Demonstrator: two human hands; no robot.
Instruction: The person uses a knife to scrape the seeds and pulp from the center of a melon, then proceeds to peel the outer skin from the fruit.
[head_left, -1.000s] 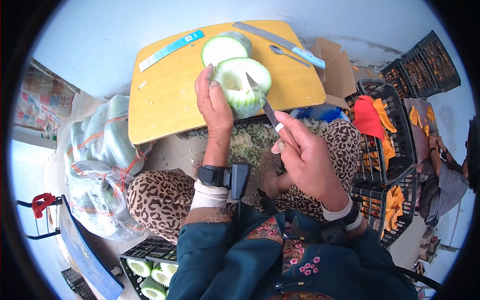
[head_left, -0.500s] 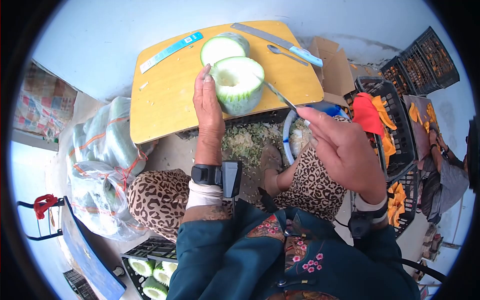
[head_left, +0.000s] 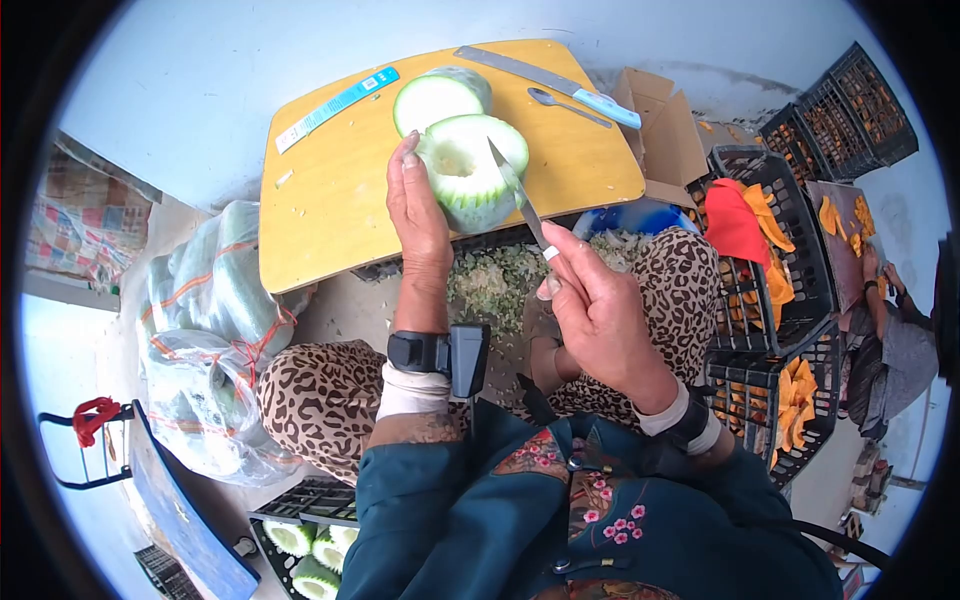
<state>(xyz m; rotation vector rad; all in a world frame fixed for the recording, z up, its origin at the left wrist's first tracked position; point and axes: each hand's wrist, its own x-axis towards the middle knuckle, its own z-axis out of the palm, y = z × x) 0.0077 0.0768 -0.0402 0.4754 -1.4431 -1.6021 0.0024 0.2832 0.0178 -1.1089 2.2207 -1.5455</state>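
A hollowed winter melon piece [head_left: 482, 212] sits near the front edge of the yellow table [head_left: 330, 215], its pale cut face up and its rim trimmed in ridges at the front. My left hand [head_left: 415, 215] is pressed along the melon's left side, palm and fingers against it. In my right hand [head_left: 605, 325] is a knife [head_left: 532, 218], gripped by its handle; the blade lies over the right part of the melon's cut face. Behind stands another cut winter melon piece [head_left: 437, 102], pale face toward me.
On the table lie a large knife [head_left: 530, 72], a spoon [head_left: 565, 105] and a blue-and-white knife sleeve [head_left: 340, 108]. Peelings [head_left: 490, 285] and a blue basin [head_left: 620, 217] are below. Bagged melons [head_left: 205, 300] stand left, crates [head_left: 815, 290] of orange pieces right, near another person [head_left: 890, 340].
My right hand has moved left and down toward my body, and the knife blade now reaches farther over the melon's top. My left hand stays against the melon.
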